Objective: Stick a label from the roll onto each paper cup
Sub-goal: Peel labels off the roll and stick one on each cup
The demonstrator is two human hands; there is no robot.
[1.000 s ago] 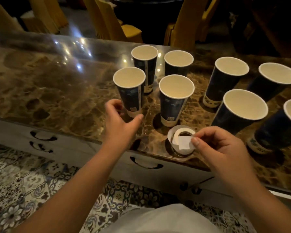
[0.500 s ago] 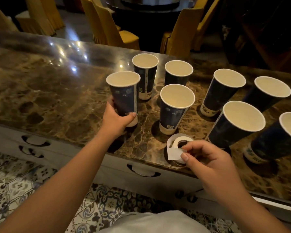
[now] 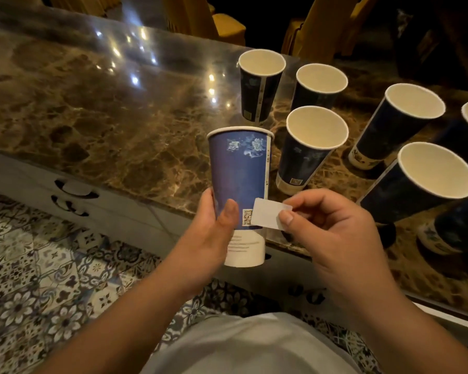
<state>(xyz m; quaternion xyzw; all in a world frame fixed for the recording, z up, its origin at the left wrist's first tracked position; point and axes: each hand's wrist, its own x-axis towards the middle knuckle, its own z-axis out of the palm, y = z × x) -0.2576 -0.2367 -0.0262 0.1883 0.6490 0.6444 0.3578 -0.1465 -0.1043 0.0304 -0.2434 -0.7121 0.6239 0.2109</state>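
My left hand (image 3: pixel 214 228) grips a tall blue paper cup (image 3: pixel 239 174) by its lower part and holds it upright in front of the table edge. A white rectangular label (image 3: pixel 268 217) is pinched between thumb and forefinger of my right hand (image 3: pixel 327 233), its left end against the cup's side by the printed code. Several more dark blue cups stand on the table: one at the back (image 3: pixel 260 85), one beside it (image 3: pixel 319 85), one nearer (image 3: pixel 308 147), others at the right (image 3: pixel 400 125) (image 3: pixel 422 182). The label roll is hidden behind my right hand.
The brown marble tabletop (image 3: pixel 97 103) is glossy, with a white drawer front (image 3: pixel 73 193) under its edge. Yellow chairs (image 3: pixel 222 25) stand beyond the table. Patterned floor tiles (image 3: pixel 33 279) lie below at the left.
My left hand has lifted the cup off the table and brought it toward me. My right hand has carried the peeled label from the roll over to the cup's side.
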